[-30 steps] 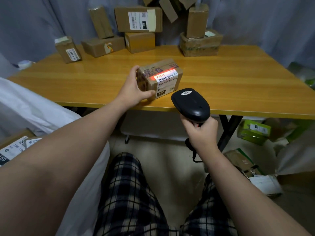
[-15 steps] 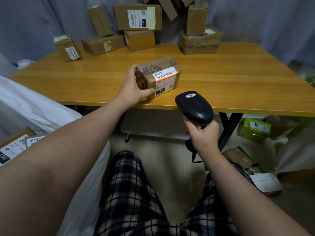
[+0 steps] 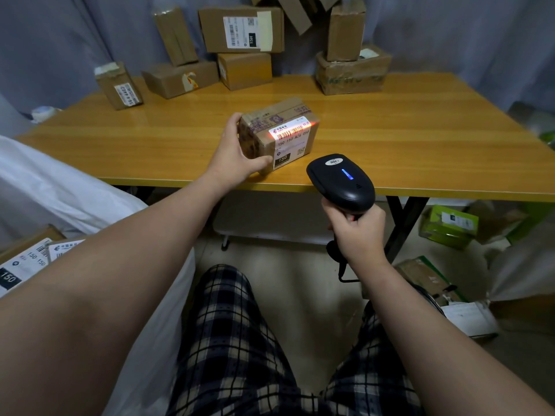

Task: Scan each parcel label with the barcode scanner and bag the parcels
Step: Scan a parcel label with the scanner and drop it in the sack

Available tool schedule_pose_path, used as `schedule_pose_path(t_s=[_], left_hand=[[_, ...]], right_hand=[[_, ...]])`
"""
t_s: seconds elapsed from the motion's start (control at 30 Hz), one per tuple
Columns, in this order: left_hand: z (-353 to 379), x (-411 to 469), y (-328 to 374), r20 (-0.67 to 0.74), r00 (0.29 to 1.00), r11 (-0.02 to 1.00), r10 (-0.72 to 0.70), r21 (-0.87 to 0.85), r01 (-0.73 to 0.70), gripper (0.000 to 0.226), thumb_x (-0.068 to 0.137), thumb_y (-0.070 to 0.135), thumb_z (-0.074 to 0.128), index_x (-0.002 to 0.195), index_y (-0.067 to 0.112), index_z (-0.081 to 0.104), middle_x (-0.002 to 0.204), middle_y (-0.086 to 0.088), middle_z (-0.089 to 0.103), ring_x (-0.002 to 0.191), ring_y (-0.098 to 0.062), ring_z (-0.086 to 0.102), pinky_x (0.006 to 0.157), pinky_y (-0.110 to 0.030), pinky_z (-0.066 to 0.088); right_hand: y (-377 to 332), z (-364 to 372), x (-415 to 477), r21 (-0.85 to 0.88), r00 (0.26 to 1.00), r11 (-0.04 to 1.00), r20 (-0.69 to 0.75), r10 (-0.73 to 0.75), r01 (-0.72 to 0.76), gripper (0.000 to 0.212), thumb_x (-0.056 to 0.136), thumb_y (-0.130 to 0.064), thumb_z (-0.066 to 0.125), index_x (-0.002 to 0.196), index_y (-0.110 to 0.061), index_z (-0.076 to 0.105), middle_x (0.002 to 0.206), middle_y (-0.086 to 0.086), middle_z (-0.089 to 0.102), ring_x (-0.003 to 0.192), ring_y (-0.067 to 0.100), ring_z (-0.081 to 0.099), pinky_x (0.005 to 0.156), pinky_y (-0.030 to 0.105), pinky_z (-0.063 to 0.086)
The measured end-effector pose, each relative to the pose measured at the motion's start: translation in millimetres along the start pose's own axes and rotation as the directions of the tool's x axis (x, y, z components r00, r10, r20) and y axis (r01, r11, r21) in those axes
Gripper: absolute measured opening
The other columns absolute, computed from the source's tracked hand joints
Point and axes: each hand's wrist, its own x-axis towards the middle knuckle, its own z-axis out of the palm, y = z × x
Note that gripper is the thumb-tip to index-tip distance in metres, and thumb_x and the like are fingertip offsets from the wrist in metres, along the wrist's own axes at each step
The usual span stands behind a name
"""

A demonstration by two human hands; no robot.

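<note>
The scan itself is the step in hand. A small brown cardboard parcel, bound in clear tape, rests on the yellow-brown wooden table close to its front edge, with its white printed shipping label turned toward the person. The left hand grips the parcel's left end, thumb along the lower front face and fingers curled over the top. The right hand is closed round the handle of a black plastic barcode scanner, held just in front of the table edge and right of the parcel, its head aimed at the label. A red line of light lies across the barcode at the label's top, and a small blue lamp glows on the scanner's back. Whether a finger is on the trigger is hidden under the scanner's head.

If the code reads, the next move is bagging. The left hand has the hold it needs to lift the parcel and carry it leftward to the large white sack beside the person's left arm, where labelled cartons already lie. The right hand can hold on to the scanner meanwhile. After that, a stack of brown cardboard boxes waits along the table's far edge, so each needs fetching and its label turned to face the beam.
</note>
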Motion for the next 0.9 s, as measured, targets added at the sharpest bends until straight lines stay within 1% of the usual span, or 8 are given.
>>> schedule_pose_path(t_s=[0.1, 0.23, 0.3, 0.43, 0.6, 0.73, 0.83, 0.9], left_hand=[[1.7, -1.0, -1.9, -0.026, 0.999, 1.0, 0.028, 0.005, -0.028, 0.098, 0.075, 0.017, 0.08, 0.149, 0.02, 0.017, 0.15, -0.002, 0.034, 0.139, -0.017, 0.032, 0.11, -0.031, 0.032], [-5.2, -7.1, -2.9, -0.026, 0.998, 0.998, 0.061, 0.018, -0.06, 0.098, 0.073, 0.019, 0.081, 0.148, 0.02, 0.018, 0.149, -0.002, 0.035, 0.138, -0.016, 0.033, 0.111, -0.031, 0.033], [-12.8, -14.2, -0.4, -0.038, 0.996, 0.997, 0.076, 0.027, -0.075, 0.097, 0.073, 0.02, 0.082, 0.147, 0.02, 0.019, 0.148, 0.0, 0.036, 0.135, -0.012, 0.034, 0.111, -0.031, 0.035], [-34.6, -44.1, 11.1, -0.123, 0.985, 0.993, 0.121, 0.032, -0.118, 0.093, 0.072, 0.022, 0.083, 0.144, 0.019, 0.024, 0.14, 0.007, 0.04, 0.128, -0.005, 0.037, 0.097, -0.011, 0.034], [-76.4, -117.5, 5.7, -0.274, 0.96, 0.997, 0.061, -0.037, -0.074, 0.092, 0.069, 0.027, 0.085, 0.139, 0.022, 0.026, 0.131, 0.011, 0.044, 0.12, -0.004, 0.047, 0.099, -0.014, 0.039], [-115.5, -180.5, -17.8, -0.49, 0.87, 0.994, -0.056, -0.109, 0.002, 0.087, 0.066, 0.027, 0.085, 0.132, 0.027, 0.029, 0.129, 0.007, 0.049, 0.113, -0.004, 0.054, 0.098, -0.018, 0.044], [-146.8, -216.3, -35.6, -0.614, 0.773, 0.987, -0.158, -0.131, 0.098, 0.088, 0.064, 0.026, 0.087, 0.13, 0.026, 0.028, 0.128, 0.004, 0.05, 0.108, -0.002, 0.057, 0.094, -0.027, 0.05], [-170.8, -233.9, -52.8, -0.656, 0.731, 0.98, -0.187, -0.078, 0.181, 0.088, 0.064, 0.022, 0.09, 0.128, 0.023, 0.029, 0.126, 0.003, 0.048, 0.109, -0.004, 0.056, 0.091, -0.023, 0.051]], right_hand=[[-3.1, -0.5, 0.9, 0.0, 1.0, 1.0, -0.001, -0.004, 0.004, 0.037, 0.071, -0.041, 0.072, 0.062, -0.007, 0.062, 0.046, -0.006, 0.053, 0.056, 0.028, 0.062, 0.059, 0.043, 0.053], [-13.3, 1.0, 2.2, 0.016, 1.0, 1.0, -0.015, -0.021, 0.021, 0.051, 0.069, -0.044, 0.072, 0.067, 0.005, 0.06, 0.056, 0.022, 0.057, 0.06, 0.039, 0.06, 0.058, 0.049, 0.052], [-21.8, 1.7, 2.4, -0.005, 1.0, 1.0, 0.0, -0.03, 0.03, 0.043, 0.071, -0.041, 0.073, 0.069, 0.0, 0.063, 0.057, 0.018, 0.061, 0.059, 0.032, 0.063, 0.059, 0.049, 0.054], [-44.8, 11.0, -2.5, 0.032, 0.997, 0.999, 0.071, -0.032, 0.03, 0.01, 0.072, -0.031, 0.073, 0.07, -0.028, 0.064, 0.058, -0.007, 0.062, 0.06, 0.007, 0.062, 0.062, 0.044, 0.054], [-82.1, 47.0, -22.8, 0.135, 0.954, 0.991, 0.294, -0.054, 0.014, 0.017, 0.071, -0.027, 0.072, 0.07, -0.011, 0.066, 0.056, 0.002, 0.056, 0.06, 0.011, 0.054, 0.058, 0.033, 0.046], [-110.5, 91.5, -43.4, 0.165, 0.88, 0.986, 0.467, -0.085, 0.008, 0.032, 0.073, -0.022, 0.079, 0.071, 0.004, 0.061, 0.052, 0.004, 0.048, 0.056, 0.006, 0.045, 0.055, 0.019, 0.037], [-124.6, 136.8, -52.9, 0.084, 0.825, 0.996, 0.564, -0.04, -0.009, 0.02, 0.078, -0.018, 0.078, 0.075, -0.019, 0.059, 0.062, -0.017, 0.055, 0.063, 0.003, 0.053, 0.061, 0.019, 0.041], [-123.4, 166.2, -54.1, -0.009, 0.796, 1.0, 0.605, 0.004, 0.002, 0.023, 0.078, -0.02, 0.079, 0.092, -0.023, 0.061, 0.088, -0.006, 0.064, 0.081, 0.008, 0.06, 0.07, 0.024, 0.046]])
